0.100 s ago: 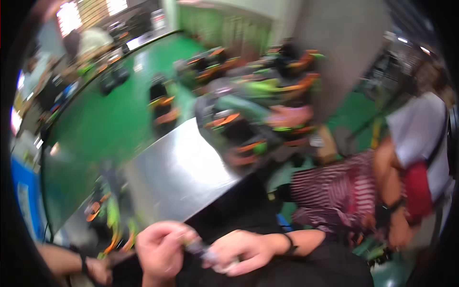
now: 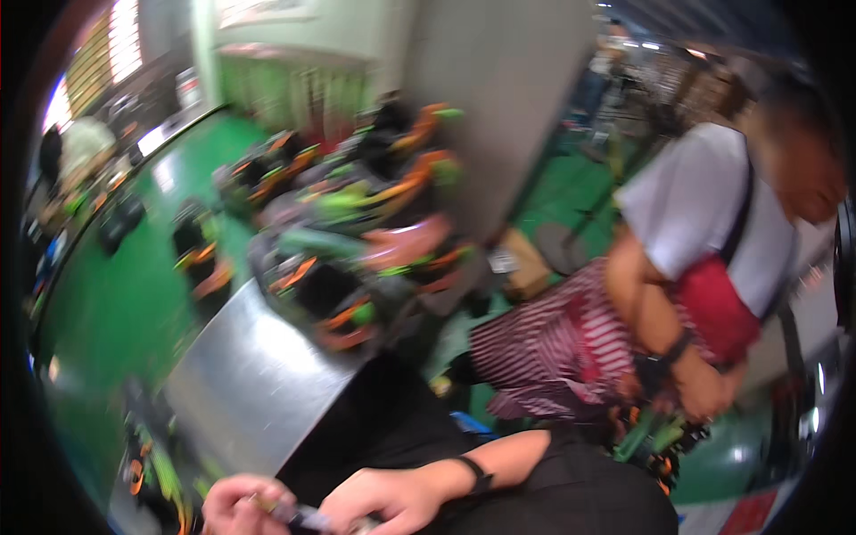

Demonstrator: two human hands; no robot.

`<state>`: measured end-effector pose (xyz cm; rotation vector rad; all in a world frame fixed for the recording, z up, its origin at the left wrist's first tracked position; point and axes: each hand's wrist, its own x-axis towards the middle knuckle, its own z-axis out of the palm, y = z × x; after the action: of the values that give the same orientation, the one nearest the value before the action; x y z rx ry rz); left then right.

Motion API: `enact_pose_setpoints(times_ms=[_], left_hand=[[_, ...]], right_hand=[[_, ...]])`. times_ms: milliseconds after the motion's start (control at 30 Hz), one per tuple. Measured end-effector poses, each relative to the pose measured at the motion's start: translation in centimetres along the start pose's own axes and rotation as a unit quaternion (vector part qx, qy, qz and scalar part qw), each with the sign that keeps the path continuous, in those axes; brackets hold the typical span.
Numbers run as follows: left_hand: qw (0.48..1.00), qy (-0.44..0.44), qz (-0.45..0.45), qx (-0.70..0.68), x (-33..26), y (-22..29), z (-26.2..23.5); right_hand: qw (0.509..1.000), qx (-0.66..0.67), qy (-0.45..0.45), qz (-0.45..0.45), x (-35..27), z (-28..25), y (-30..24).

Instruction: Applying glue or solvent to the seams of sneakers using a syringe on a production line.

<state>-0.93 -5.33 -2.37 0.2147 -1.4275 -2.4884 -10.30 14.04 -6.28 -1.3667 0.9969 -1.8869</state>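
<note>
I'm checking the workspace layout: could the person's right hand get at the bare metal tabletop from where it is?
Probably yes. The right hand sits low beside the left hand, both on a small dark object. The metal tabletop lies just above them, nothing between.

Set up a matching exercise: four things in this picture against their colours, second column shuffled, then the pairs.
Things:
1. Floor
2. Tabletop
3. Co-worker's shirt
4. Wristband on the right hand

Colours:
A. White
B. Black
C. Green
D. Grey metal

Pairs: 1-C, 2-D, 3-A, 4-B
</note>
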Motion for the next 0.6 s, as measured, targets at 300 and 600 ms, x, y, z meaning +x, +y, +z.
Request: enact_pose_setpoints(times_ms=[300,600], left_hand=[[0.985,-0.146,-0.024,-0.093,2.3,-0.8,0.3],[0.982,-0.075,0.091,0.145,2.5,-0.9,-1.3]], right_hand=[[0.998,-0.034,0.045,0.014,-0.4,0.0,-0.4],[0.945,-0.298,0.064,-0.115,0.4,0.2,0.0]])
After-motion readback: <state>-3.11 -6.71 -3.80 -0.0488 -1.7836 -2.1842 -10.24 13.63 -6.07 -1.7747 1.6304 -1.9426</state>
